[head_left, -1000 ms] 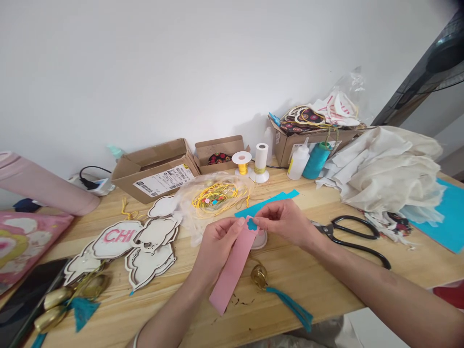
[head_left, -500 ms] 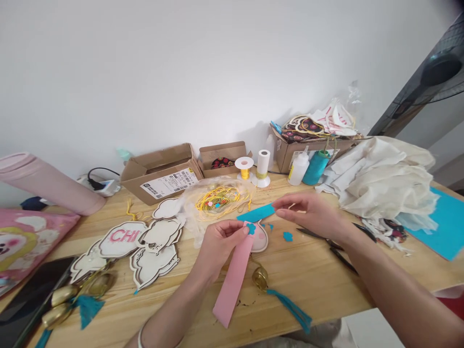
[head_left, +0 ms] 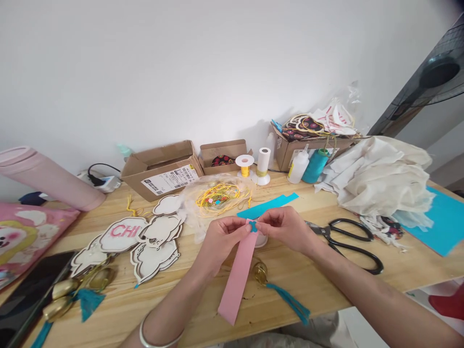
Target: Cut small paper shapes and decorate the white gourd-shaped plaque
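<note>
My left hand pinches the top end of a pink strip, which hangs down toward the table's front. A small blue flower cutout lies against that end, between the fingertips of both hands. My right hand is closed, its thumb and forefinger pinching the flower's right side. Behind the hands a blue strip lies on the wood. Under them shows only the edge of a pale rounded piece. A gold bell with a blue tassel rests in front.
Black-handled scissors lie right of my right hand. Whitish cloud-shaped pieces are stacked at left, near a phone. Cardboard boxes, spools and a glue bottle line the wall. White fabric is heaped at right.
My right hand has moved left and down, from the blue strip to the flower on the pink strip. The scissors now show more fully. The left hand keeps its pinch.
</note>
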The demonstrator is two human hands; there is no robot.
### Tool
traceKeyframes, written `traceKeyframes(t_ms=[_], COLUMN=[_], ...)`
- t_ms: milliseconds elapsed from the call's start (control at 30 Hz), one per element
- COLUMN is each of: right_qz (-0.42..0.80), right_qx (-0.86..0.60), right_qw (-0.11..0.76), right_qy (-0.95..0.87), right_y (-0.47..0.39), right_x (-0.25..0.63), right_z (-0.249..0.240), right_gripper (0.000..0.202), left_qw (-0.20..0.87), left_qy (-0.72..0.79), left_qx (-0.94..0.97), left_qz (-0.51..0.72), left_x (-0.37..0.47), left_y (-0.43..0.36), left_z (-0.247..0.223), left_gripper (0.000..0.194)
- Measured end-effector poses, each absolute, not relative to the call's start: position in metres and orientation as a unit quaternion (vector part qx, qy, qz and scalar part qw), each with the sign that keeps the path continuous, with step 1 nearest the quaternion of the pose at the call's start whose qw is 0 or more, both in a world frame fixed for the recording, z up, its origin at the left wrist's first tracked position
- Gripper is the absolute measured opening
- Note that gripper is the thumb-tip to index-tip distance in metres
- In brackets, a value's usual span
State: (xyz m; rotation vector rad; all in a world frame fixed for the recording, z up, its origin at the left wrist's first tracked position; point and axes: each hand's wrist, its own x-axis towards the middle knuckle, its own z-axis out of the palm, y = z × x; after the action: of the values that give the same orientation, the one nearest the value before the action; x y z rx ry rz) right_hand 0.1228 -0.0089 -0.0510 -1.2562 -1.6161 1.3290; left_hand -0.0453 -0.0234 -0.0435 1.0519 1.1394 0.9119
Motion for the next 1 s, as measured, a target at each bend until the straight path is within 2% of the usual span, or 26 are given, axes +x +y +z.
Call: traceKeyframes(t_ms=[300,600,767,867,1000], right_qz=[0.503,0.538,0.547,0.557,0.596], right_qx=[-0.480,-0.436,-0.433,-0.418,-0.377], right_qw=[0.352,0.338,0.348,0.326,0.249], right_qy=[-0.627,-0.637,-0.626,-0.639,-0.664], right_y=[-0.010,-0.017,-0.019,-0.018,-0.016], right_x=[0.123,0.115,0.112,0.117,0.121], right_z=[-0.052,-0.051,-0.055,-0.051,-0.039], right_gripper=[0.029,0.033,0.026,0.022,0.015], left_qw=[0.583,0.630,0.646,0.649,0.645], left_qy=[0.503,0.462,0.455,0.457,0.449], left_qx=[0.507,0.468,0.465,0.483,0.521], left_qz=[0.387,0.414,0.399,0.370,0.332], left_x=[-0.044,-0.045,-0.046,-0.048,-0.050], left_y=[-0.021,-0.021,-0.022,-0.021,-0.021], left_z=[-0.044,-0.042,-0.041,-0.041,-0.042], left_gripper=[0.013,0.015,0.010,0.012,0.015])
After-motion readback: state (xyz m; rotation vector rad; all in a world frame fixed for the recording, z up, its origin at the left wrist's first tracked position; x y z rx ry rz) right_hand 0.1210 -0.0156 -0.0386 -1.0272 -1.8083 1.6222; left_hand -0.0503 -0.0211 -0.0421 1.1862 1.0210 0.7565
